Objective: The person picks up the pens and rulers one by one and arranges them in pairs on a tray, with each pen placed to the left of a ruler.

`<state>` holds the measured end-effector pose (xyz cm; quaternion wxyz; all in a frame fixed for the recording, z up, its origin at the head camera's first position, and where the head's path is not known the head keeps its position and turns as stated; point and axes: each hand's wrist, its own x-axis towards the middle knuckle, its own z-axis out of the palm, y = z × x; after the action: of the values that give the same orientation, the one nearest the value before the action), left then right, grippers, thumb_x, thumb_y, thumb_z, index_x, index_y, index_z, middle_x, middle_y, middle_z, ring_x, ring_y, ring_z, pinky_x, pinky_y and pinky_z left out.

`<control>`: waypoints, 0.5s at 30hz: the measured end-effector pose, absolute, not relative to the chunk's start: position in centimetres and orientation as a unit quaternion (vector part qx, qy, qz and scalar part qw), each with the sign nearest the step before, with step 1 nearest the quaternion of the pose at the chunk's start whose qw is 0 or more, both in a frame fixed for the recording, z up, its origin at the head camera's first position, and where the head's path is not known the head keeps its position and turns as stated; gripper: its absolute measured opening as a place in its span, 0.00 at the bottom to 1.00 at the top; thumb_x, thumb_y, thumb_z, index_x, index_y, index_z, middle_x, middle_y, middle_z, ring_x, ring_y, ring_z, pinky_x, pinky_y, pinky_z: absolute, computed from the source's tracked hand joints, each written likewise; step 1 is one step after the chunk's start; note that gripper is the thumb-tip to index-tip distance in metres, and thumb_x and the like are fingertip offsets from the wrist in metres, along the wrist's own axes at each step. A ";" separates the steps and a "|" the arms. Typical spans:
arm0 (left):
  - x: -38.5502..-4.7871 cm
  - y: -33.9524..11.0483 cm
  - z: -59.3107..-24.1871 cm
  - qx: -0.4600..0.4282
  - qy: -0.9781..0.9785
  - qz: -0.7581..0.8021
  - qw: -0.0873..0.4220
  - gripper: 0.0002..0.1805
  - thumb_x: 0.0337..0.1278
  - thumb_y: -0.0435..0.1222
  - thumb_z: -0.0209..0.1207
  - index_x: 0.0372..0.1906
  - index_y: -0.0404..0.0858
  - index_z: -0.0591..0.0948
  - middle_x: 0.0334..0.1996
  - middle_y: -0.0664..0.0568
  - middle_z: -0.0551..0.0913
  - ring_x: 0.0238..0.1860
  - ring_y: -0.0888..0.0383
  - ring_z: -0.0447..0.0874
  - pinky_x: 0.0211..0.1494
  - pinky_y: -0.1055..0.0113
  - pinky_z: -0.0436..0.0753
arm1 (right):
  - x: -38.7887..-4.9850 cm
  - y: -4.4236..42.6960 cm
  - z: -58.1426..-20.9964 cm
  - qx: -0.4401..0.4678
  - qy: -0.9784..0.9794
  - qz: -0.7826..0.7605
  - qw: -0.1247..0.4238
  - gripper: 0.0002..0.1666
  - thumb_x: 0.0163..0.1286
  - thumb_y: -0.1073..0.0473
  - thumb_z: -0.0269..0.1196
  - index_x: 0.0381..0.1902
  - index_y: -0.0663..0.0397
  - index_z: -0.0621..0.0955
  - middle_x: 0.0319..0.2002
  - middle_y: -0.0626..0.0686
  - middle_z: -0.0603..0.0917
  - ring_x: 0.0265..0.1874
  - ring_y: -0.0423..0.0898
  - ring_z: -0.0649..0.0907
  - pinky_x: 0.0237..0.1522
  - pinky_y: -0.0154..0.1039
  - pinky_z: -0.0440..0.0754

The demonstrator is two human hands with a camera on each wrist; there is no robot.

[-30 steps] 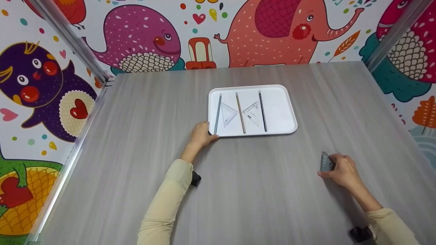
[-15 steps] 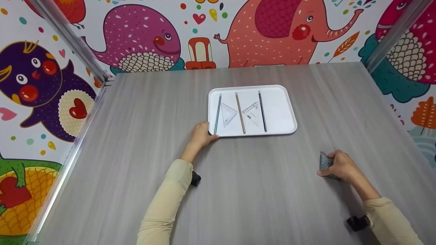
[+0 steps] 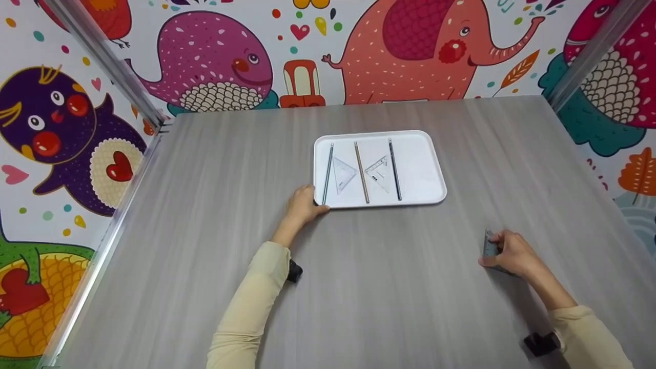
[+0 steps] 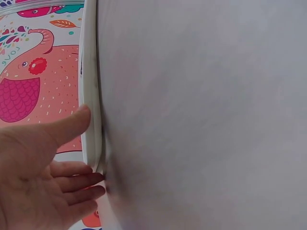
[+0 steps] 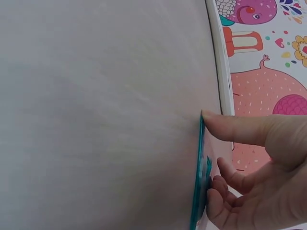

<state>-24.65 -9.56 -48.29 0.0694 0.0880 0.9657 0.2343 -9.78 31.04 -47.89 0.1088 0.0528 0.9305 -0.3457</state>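
Observation:
A white tray (image 3: 420, 169) lies on the grey table, and my left hand (image 3: 302, 205) holds its near left corner. In the left wrist view the thumb (image 4: 76, 125) presses the tray's rim (image 4: 91, 86) while the fingers lie around the corner. At the right, apart from the tray, my right hand (image 3: 515, 252) pinches a clear set square (image 3: 490, 248) between thumb and fingers. Edge-on, this set square (image 5: 197, 177) looks teal in the right wrist view. Whether it touches the table is hard to tell.
Inside the tray, a teal pencil (image 3: 328, 174), a gold pencil (image 3: 362, 173) and a dark pencil (image 3: 394, 170) alternate with two clear set squares, a left one (image 3: 344, 174) and a right one (image 3: 378, 173). Patterned walls (image 3: 215, 61) and metal posts border the table (image 3: 389, 287).
My right hand shifts only slightly with the set square, which changes its tilt a little. The left hand stays at the tray's corner, and the tray keeps its place.

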 end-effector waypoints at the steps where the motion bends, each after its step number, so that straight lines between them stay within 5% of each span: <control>1: -24.7 -9.6 -48.3 0.089 0.966 0.234 0.069 0.25 0.45 0.42 0.66 0.44 0.28 0.75 0.42 0.40 0.78 0.45 0.47 0.76 0.48 0.57 0.74 | -9.6 31.0 -48.0 0.048 0.936 -0.335 0.093 0.33 0.44 0.62 0.72 0.43 0.77 0.69 0.37 0.70 0.72 0.37 0.59 0.72 0.35 0.44 0.70; 7: -24.7 -9.7 -48.1 0.089 0.965 0.238 0.068 0.24 0.45 0.41 0.66 0.43 0.28 0.75 0.41 0.40 0.78 0.44 0.46 0.76 0.47 0.56 0.74 | -8.2 30.4 -48.2 0.037 0.965 -0.260 0.018 0.36 0.44 0.59 0.71 0.45 0.79 0.71 0.37 0.72 0.70 0.35 0.61 0.71 0.34 0.53 0.71; 15: -24.6 -9.6 -48.0 0.082 0.966 0.236 0.075 0.25 0.46 0.42 0.66 0.45 0.28 0.75 0.43 0.40 0.78 0.46 0.46 0.76 0.48 0.56 0.74 | -7.6 29.8 -48.0 0.019 0.969 -0.246 0.018 0.35 0.46 0.63 0.69 0.46 0.84 0.70 0.40 0.78 0.68 0.38 0.69 0.71 0.37 0.60 0.70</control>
<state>-24.59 -9.56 -48.03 0.0750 0.0818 0.9655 0.2355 -7.55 29.80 -48.04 0.0179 0.0188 0.9690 -0.2458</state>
